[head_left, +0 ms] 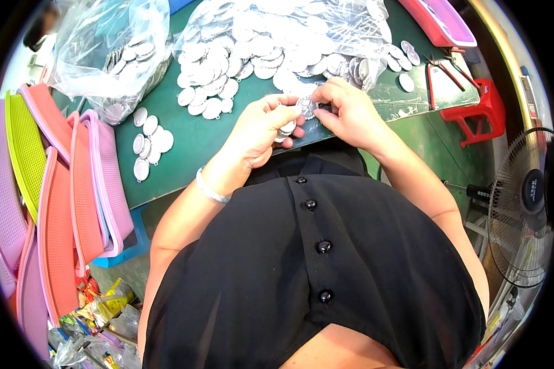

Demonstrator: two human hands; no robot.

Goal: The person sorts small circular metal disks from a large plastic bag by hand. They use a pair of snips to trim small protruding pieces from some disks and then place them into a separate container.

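My left hand (pixel 261 126) and my right hand (pixel 345 111) meet over the near edge of a green table (pixel 191 147). Between their fingertips I pinch one silver oval disc (pixel 306 107). A small stack of the same discs (pixel 285 130) rests in my left fingers. A silver bracelet (pixel 210 191) circles my left wrist. Right behind my hands lies a big pile of silver oval discs (pixel 228 67), spilling from a clear plastic bag (pixel 314 24).
A second clear bag of discs (pixel 117 55) sits at the table's far left, with several loose discs (pixel 149 142) near it. Pink, orange and green plastic trays (pixel 55 184) stand stacked at left. Red-handled pliers (pixel 446 72), a red stool (pixel 483 114) and a fan (pixel 526 203) are at right.
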